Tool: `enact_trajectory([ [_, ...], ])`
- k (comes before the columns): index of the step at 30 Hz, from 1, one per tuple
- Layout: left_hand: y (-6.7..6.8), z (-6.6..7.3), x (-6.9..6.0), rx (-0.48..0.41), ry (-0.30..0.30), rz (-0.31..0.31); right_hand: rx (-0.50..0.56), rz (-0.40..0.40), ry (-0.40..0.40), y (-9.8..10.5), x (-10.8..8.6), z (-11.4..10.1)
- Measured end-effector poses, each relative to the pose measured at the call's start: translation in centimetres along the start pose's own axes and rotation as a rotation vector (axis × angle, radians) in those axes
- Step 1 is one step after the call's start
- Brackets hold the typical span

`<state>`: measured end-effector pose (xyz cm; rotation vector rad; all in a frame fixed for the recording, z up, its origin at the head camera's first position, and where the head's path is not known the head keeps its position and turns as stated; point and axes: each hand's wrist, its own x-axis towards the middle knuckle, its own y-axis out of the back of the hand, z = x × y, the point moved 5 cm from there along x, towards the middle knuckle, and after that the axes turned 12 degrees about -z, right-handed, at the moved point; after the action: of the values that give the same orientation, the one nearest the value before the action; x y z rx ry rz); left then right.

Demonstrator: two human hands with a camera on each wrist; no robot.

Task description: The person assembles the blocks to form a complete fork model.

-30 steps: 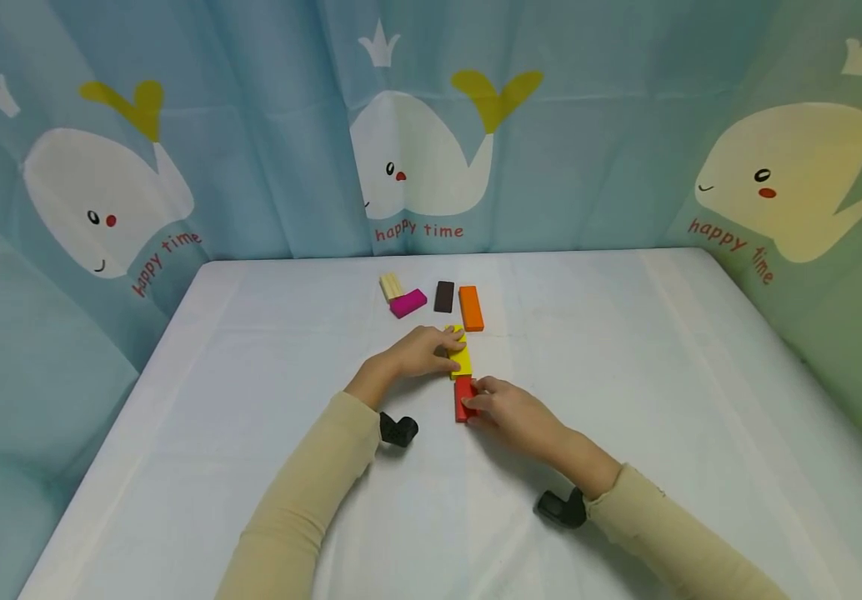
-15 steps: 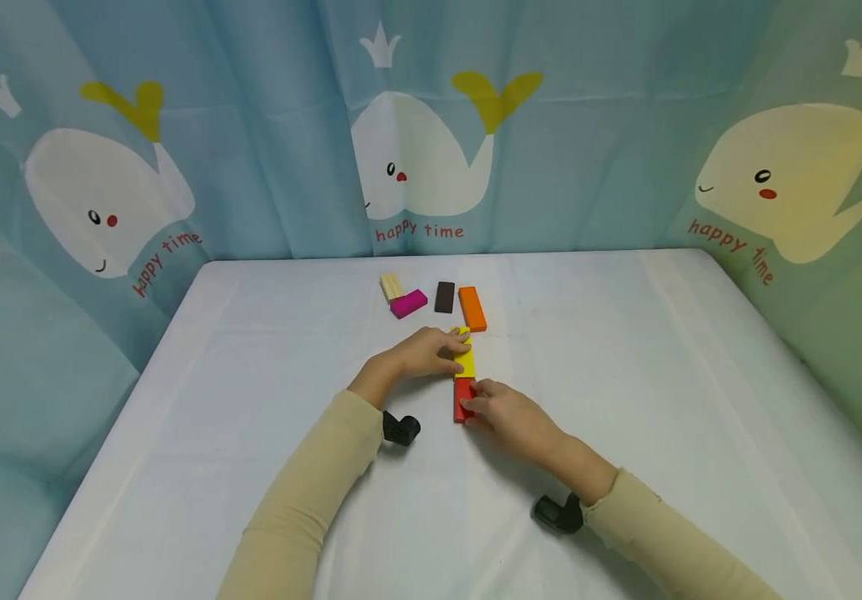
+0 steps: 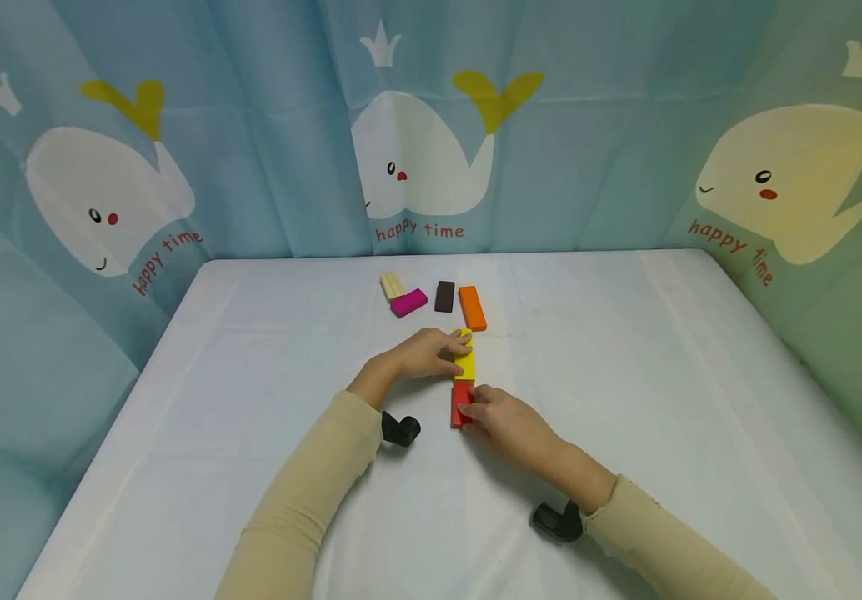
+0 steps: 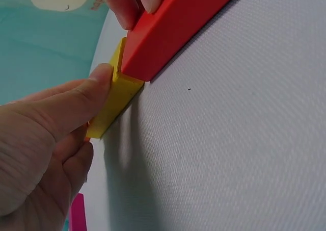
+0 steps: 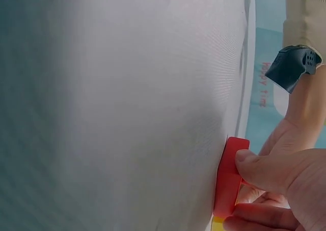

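Observation:
My left hand (image 3: 427, 353) pinches a yellow block (image 3: 464, 364) lying on the white table, thumb at the near end and fingers at the far part. Toward me from it lies a red block (image 3: 461, 406), gripped by my right hand (image 3: 515, 425) between thumb and fingers. The left wrist view shows the red block (image 4: 173, 27) meeting the near end of the yellow block (image 4: 116, 101), end to end. In the right wrist view the thumb presses the red block (image 5: 229, 182). An orange block (image 3: 472, 308) lies just beyond the yellow one; whether they touch I cannot tell.
Behind the hands lie a dark brown block (image 3: 444, 297), a magenta block (image 3: 408, 303) and a ridged cream block (image 3: 392, 287), the last two close together. A blue curtain (image 3: 273, 167) with whale prints hangs behind the white table (image 3: 251, 350). Both wrists wear black camera mounts.
The yellow block has shifted slightly right and toward me, the red block slightly toward me with my right hand. The orange block's near end has swung a little right.

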<state>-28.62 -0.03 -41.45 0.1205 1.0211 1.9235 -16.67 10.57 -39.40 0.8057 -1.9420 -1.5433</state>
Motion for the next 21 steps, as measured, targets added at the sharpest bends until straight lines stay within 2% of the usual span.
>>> enact_trajectory([
  [13,-0.18,0.47,-0.37,0.002,-0.007,-0.015,-0.005,0.035,0.009,0.35,-0.05,-0.05],
  [21,-0.37,0.28,-0.28,0.006,0.002,-0.027,-0.004,0.017,-0.003,0.12,-0.23,-0.06],
])
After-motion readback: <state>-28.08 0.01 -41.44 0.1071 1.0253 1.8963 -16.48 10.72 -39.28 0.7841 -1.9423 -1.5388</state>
